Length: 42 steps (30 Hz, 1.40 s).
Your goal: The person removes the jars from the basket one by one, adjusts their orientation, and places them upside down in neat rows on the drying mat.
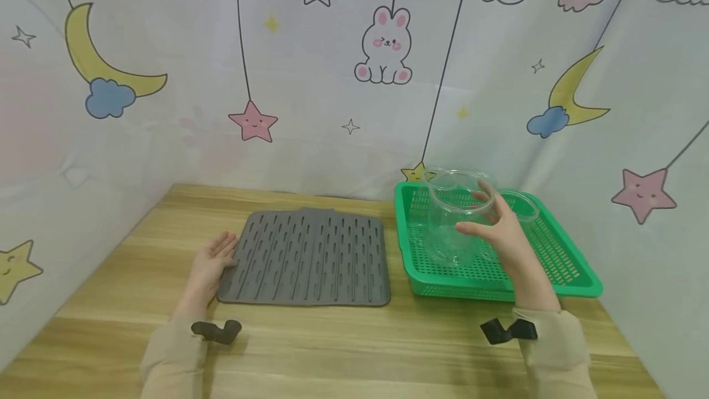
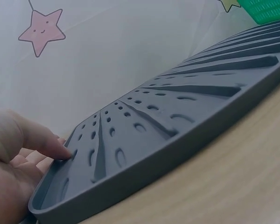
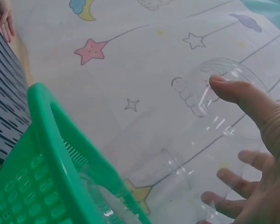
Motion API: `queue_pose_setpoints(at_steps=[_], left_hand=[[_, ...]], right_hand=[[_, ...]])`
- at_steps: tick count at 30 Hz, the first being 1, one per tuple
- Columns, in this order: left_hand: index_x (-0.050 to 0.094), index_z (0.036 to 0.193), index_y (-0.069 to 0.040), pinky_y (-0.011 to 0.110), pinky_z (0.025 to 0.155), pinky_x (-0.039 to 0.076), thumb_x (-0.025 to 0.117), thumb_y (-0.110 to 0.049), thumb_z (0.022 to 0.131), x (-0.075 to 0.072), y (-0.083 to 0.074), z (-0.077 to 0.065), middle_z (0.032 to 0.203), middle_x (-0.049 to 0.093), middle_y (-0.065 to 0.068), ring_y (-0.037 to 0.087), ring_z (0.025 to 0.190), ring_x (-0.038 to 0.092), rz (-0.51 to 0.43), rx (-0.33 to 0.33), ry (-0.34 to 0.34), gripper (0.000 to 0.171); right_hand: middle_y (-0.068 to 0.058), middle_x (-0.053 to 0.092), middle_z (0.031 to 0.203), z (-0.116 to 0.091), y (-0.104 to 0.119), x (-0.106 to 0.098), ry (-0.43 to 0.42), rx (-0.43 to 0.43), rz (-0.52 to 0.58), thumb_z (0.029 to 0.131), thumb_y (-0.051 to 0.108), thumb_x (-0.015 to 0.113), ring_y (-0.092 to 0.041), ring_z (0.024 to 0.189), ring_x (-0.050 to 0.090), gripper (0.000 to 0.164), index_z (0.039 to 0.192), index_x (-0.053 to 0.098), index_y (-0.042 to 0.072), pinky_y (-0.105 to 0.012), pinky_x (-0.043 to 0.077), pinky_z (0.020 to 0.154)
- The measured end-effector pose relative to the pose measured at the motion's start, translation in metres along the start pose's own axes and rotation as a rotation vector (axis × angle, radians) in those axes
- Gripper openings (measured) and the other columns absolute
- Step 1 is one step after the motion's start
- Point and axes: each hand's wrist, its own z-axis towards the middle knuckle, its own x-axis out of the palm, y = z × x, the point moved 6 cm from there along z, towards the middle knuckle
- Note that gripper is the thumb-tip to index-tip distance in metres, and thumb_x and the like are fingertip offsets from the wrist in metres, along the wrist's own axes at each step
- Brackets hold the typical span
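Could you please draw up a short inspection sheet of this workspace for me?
Surface: wood-grain table.
Job's things: grey slotted mat on the table; green basket right of it; clear container in or just above the basket; a second clear rim beside it.
Clutter: nothing seen.
Hands: left hand has its thumb at the mat's left edge; right hand is at the clear container, whether gripping cannot be told.
Cables: nothing seen.
Surroundings: white cartoon-print backdrop.
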Motion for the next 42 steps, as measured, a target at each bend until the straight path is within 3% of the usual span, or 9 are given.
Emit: queue_pose_setpoints(at_steps=[10,15,21,26,30,37,42], left_hand=[[-0.003,0.155,0.001,0.032,0.123,0.02,0.041,0.016,0.089,0.001,-0.003,-0.004,0.163,0.004,0.022,0.033,0.151,0.01,-0.061,0.017,0.017,0.08],[-0.003,0.154,0.002,0.031,0.122,0.022,0.042,0.015,0.09,0.003,-0.002,-0.005,0.163,0.004,0.022,0.033,0.151,0.01,-0.071,0.012,0.019,0.079],[-0.003,0.155,0.0,0.027,0.121,0.024,0.041,0.012,0.093,0.003,-0.002,-0.006,0.163,0.003,0.021,0.031,0.151,0.01,-0.086,0.007,0.018,0.077],[-0.003,0.155,-0.001,0.02,0.117,0.029,0.042,0.007,0.096,0.002,-0.004,-0.008,0.163,0.003,0.019,0.029,0.152,0.01,-0.112,0.003,0.016,0.075],[-0.002,0.155,-0.002,0.018,0.116,0.029,0.046,0.002,0.098,0.002,-0.01,-0.012,0.164,0.003,0.018,0.027,0.152,0.011,-0.13,0.0,0.009,0.075],[0.002,0.156,-0.003,0.029,0.124,0.02,0.053,-0.008,0.099,0.007,-0.024,-0.02,0.164,0.006,0.017,0.028,0.152,0.014,-0.127,0.059,0.006,0.077],[0.003,0.156,-0.002,0.03,0.125,0.019,0.057,-0.015,0.098,0.014,-0.033,-0.023,0.164,0.007,0.018,0.03,0.152,0.014,-0.141,0.092,0.024,0.08]], right_hand=[[-0.005,0.026,0.16,0.006,0.029,0.008,-0.076,-0.036,-0.092,0.079,0.025,0.081,-0.033,0.148,0.019,0.104,0.158,0.014,0.031,-0.067,0.031,0.112],[-0.008,0.028,0.159,0.009,0.045,0.016,-0.119,-0.051,-0.177,0.074,0.031,0.085,-0.034,0.145,0.025,0.108,0.157,0.017,0.032,-0.066,0.038,0.107],[-0.012,0.032,0.155,0.015,0.066,0.03,-0.155,-0.107,-0.243,0.07,0.032,0.088,-0.035,0.14,0.032,0.109,0.157,0.021,0.029,-0.066,0.038,0.107],[-0.015,0.037,0.149,0.025,0.081,0.047,-0.184,-0.174,-0.29,0.066,0.03,0.089,-0.034,0.133,0.036,0.11,0.156,0.025,0.026,-0.063,0.04,0.107],[-0.015,0.036,0.151,0.034,0.089,0.066,-0.186,-0.224,-0.309,0.064,0.027,0.091,-0.036,0.137,0.035,0.11,0.155,0.029,0.027,-0.063,0.039,0.108],[-0.014,0.04,0.149,0.05,0.093,0.099,-0.187,-0.297,-0.388,0.06,0.03,0.093,-0.036,0.136,0.038,0.108,0.151,0.037,0.028,-0.065,0.038,0.106],[-0.013,0.045,0.146,0.053,0.093,0.122,-0.21,-0.353,-0.466,0.058,0.034,0.094,-0.036,0.135,0.039,0.105,0.149,0.041,0.027,-0.066,0.031,0.107]])
